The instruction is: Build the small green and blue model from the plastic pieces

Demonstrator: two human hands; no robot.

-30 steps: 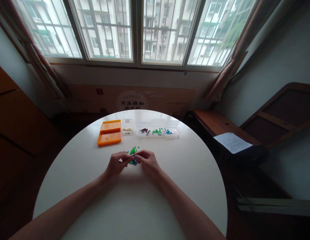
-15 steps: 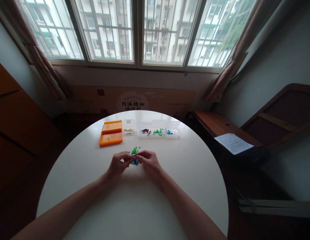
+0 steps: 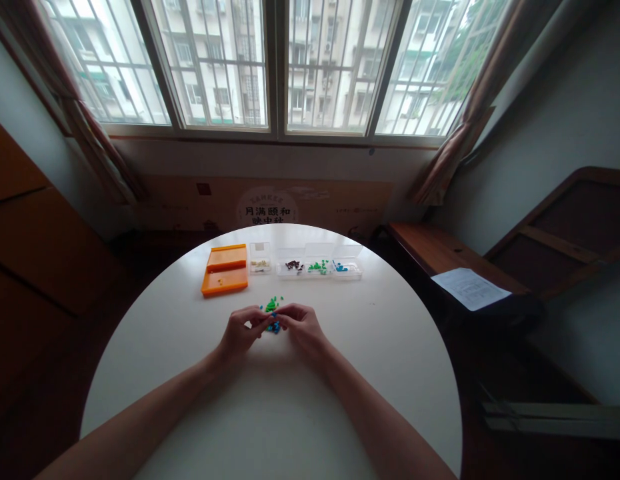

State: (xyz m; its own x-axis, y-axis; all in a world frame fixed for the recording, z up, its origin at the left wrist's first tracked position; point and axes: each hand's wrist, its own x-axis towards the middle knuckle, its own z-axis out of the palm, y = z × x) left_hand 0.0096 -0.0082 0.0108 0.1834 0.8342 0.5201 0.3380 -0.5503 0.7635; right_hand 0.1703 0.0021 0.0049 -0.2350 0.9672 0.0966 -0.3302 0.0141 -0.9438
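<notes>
My left hand [image 3: 243, 329] and my right hand [image 3: 303, 325] meet over the white round table, fingertips almost touching. Between them is a small blue plastic piece [image 3: 275, 315], pinched by the thumb and fingers of both hands; its exact shape is too small to make out. Just beyond the fingertips lies a loose heap of small green pieces [image 3: 271, 305]. More blue pieces [image 3: 275, 328] sit under and between the hands, partly hidden by the fingers.
Farther back stand an orange tray [image 3: 205, 292] with a few small yellow bits, a clear box [image 3: 260, 248] of cream pieces, and a clear lidded case [image 3: 317, 275] with brown, green and blue pieces. A bench [image 3: 415, 241] with a paper sheet [image 3: 471, 289] is at the right.
The whole view has shifted slightly, so everything appears a little lower and to the right. Both hands stay together around the blue piece, with only slight finger movement.
</notes>
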